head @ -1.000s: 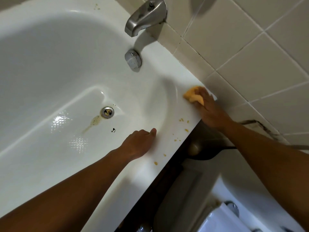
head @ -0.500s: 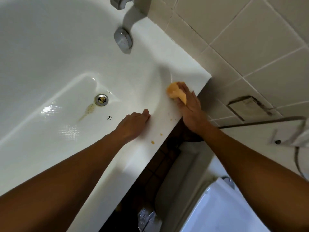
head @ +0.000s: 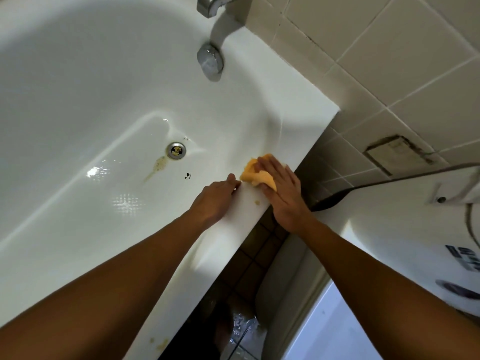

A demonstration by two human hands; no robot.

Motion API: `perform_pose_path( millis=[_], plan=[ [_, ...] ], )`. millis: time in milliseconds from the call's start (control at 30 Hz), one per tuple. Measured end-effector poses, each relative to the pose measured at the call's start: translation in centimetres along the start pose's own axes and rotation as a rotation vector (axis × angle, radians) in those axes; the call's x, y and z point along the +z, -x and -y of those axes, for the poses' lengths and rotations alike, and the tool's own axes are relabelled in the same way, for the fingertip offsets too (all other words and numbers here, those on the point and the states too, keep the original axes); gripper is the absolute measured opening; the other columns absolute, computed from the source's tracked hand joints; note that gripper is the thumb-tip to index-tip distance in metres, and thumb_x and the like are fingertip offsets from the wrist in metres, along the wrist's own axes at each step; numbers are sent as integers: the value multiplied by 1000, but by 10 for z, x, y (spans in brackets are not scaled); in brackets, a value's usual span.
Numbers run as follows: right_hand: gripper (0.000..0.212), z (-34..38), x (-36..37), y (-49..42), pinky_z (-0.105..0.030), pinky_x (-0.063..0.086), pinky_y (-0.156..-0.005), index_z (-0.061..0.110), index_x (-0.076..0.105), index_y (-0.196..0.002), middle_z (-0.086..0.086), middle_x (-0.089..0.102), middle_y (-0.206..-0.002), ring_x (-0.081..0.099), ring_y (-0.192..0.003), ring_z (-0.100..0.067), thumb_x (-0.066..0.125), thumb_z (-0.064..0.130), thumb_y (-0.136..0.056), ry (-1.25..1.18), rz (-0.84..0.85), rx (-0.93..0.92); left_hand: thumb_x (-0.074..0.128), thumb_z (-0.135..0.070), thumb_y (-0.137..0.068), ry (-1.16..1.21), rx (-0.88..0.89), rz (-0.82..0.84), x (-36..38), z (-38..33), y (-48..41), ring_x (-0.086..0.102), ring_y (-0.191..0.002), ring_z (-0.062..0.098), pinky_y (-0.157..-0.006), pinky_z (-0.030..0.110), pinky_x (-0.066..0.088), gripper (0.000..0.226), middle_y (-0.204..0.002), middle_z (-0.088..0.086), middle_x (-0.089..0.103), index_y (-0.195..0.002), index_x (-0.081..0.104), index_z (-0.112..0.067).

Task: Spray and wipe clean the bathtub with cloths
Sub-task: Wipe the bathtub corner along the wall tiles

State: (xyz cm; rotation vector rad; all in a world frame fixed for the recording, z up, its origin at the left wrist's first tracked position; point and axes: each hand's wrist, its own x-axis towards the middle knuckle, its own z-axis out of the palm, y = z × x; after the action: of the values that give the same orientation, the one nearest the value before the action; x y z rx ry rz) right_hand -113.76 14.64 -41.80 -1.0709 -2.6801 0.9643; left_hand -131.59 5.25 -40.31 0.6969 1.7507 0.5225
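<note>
- Right hand presses flat, fingers straight, on the yellow cloth at the bathtub rim's inner edge.
- Left hand rests on the rim just beside the cloth; its fingers are hidden, so its grip is unclear.
- A yellowish spot sits between the hands, and a stain trails from the drain.

The spout is cut off by the top edge. Most of the yellow cloth lies hidden under the right hand. The fingers of the left hand are out of sight, past the bathtub rim. The dark speck is too small to identify, and the print at far right is blurred.
</note>
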Motion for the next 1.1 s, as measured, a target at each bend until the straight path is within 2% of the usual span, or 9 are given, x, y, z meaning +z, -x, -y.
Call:
perform_pose_path(
  millis=[133, 300, 400, 500, 600, 667, 767, 933, 1100],
  plan=[
    [53, 11, 10, 0, -30, -5, -125, 28, 30, -158, 18, 18, -163, 7, -155, -1, 26, 43, -107, -5, -86, 41, 15, -56, -83, 58, 12, -31, 0, 11, 14, 56, -127, 28, -109, 47, 40, 76, -137, 5, 64, -132, 61, -20],
    [52, 31, 35, 24, -33, -2, -125, 29, 37, -155, 19, 27, -161, 10, -154, 0, 28, 45, -106, -7, -78, 6, 18, -38, -109, 27, 8, -106, 12, 33, 20, 59, -111, 30, -91, 34, 42, 50, -129, 12, 65, -128, 57, -12],
    [55, 26, 28, 16, -29, -2, -124, 27, 44, -150, 15, 38, -156, 14, -151, 3, 24, 49, -104, -24, -107, 15, 14, -45, -102, 14, 50, -127, 15, 37, 28, 57, -102, 27, -87, 37, 40, 57, -124, 8, 67, -120, 61, -19],
    [54, 41, 46, 26, -29, -3, -124, 22, 48, -147, 6, 45, -154, 20, -152, -6, 27, 47, -104, -15, -159, 43, 10, -49, -100, -22, 66, -147, 15, 46, 39, 58, -106, 27, -91, 37, 41, 67, -124, 6, 66, -129, 62, -19],
    [48, 48, 62, 49, -35, 0, -125, 24, 50, -145, 8, 46, -153, 20, -152, -5, 32, 42, -106, 36, -100, -75, 22, -34, -111, -44, 18, -187, 16, 61, 49, 56, -100, 28, -82, 33, 35, 44, -117, 12, 65, -124, 57, -11],
    [49, 44, 60, 47, -34, 1, -124, 25, 51, -145, 8, 47, -153, 21, -152, -5, 31, 43, -105, 38, -92, -102, 21, -35, -110, -31, -11, -203, 14, 69, 63, 56, -105, 28, -89, 37, 40, 47, -121, 8, 65, -119, 60, -10],
    [52, 51, 64, 43, -30, -3, -124, 24, 51, -144, 6, 48, -152, 22, -152, -7, 30, 47, -103, -10, -176, 24, 17, -36, -110, -62, 7, -162, 12, 83, 80, 56, -122, 27, -105, 43, 41, 52, -139, 0, 62, -129, 61, -16],
    [45, 86, 103, 92, -34, 0, -124, 20, 53, -142, 1, 50, -150, 26, -151, -15, 35, 37, -104, 99, -105, -186, 19, -45, -110, -11, -34, -204, 8, 121, 107, 56, -122, 29, -103, 39, 39, 58, -135, 6, 64, -124, 67, -16],
    [47, 99, 105, 90, -31, -6, -124, 21, 53, -142, 3, 50, -149, 24, -152, -14, 31, 38, -105, 55, -134, -56, 20, -51, -108, 130, -48, -197, 5, 155, 131, 55, -128, 14, -109, 31, 34, 58, -135, -12, 65, -122, 72, -30]
  ],
)
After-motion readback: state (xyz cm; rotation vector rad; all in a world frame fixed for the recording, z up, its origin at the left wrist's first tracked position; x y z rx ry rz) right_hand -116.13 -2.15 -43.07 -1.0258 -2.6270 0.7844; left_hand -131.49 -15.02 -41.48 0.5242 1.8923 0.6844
